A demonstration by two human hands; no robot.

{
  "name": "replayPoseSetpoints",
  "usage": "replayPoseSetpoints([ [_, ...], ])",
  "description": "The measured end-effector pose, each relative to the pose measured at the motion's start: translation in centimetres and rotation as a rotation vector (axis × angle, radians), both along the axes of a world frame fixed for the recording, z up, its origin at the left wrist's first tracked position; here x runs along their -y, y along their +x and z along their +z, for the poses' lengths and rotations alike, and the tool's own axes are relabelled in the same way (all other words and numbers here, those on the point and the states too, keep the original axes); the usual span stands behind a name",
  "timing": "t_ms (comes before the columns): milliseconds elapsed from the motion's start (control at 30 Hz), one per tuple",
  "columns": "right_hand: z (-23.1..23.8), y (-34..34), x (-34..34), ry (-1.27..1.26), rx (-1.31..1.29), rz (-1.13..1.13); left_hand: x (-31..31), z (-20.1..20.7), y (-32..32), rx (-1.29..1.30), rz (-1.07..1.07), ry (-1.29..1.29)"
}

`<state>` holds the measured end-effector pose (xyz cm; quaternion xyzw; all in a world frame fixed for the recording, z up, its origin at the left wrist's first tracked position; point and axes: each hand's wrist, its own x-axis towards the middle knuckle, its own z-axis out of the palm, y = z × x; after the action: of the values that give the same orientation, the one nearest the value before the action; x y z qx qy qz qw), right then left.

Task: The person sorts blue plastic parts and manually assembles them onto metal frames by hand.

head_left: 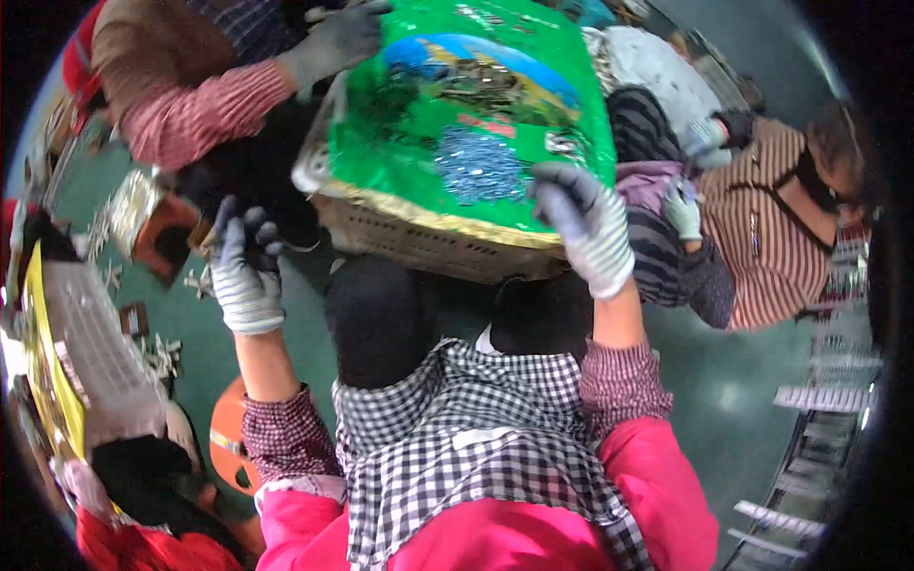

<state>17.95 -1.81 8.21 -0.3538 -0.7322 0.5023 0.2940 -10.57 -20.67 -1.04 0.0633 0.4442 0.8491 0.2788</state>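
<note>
A small pile of thin blue pieces [476, 164] lies on a green printed sheet [381, 143], which covers the top of an upturned-looking crate [428, 236]. My right hand [588, 228], in a striped white glove with grey fingers, hovers at the pile's right edge. Its fingers are stretched and a little bent, slightly blurred, with nothing visible in them. Off to the left of the crate, above the floor, my left hand [248, 271] is raised in a matching glove. Its fingers stand apart, loosely curled, and no thing shows in them.
Across the crate's left corner, a co-worker's gloved hand [333, 46] rests on the sheet. Another person in a striped top [776, 228] sits at the right. Orange stools [228, 433] stand on the green floor [733, 381] at left, near a pale crate [105, 343].
</note>
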Motion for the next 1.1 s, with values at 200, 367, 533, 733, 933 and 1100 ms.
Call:
replayPoseSetpoints([
  [200,-0.9,3.0,-7.4,0.679,0.383,-0.023,-12.9,10.2,8.9,-0.142,-0.493,0.147],
  [367,-2.9,1.0,-7.9,0.431,1.02,0.251,-15.4,8.4,11.2,-0.42,-0.811,-0.228],
  [533,-4.4,0.8,-8.2,0.366,1.023,0.261,-16.0,5.4,10.4,-0.646,-1.249,-0.549],
  [733,-6.2,0.4,-9.1,0.372,0.94,0.281,-18.5,2.4,11.1,-1.09,-1.208,-0.688],
  [933,-6.2,-1.0,-9.3,0.393,0.807,0.275,-18.6,1.9,10.0,-0.897,-1.037,-0.591],
  [1100,-4.9,0.1,-7.6,0.358,0.273,0.127,-19.1,2.5,10.8,-0.758,-0.872,-0.364],
])
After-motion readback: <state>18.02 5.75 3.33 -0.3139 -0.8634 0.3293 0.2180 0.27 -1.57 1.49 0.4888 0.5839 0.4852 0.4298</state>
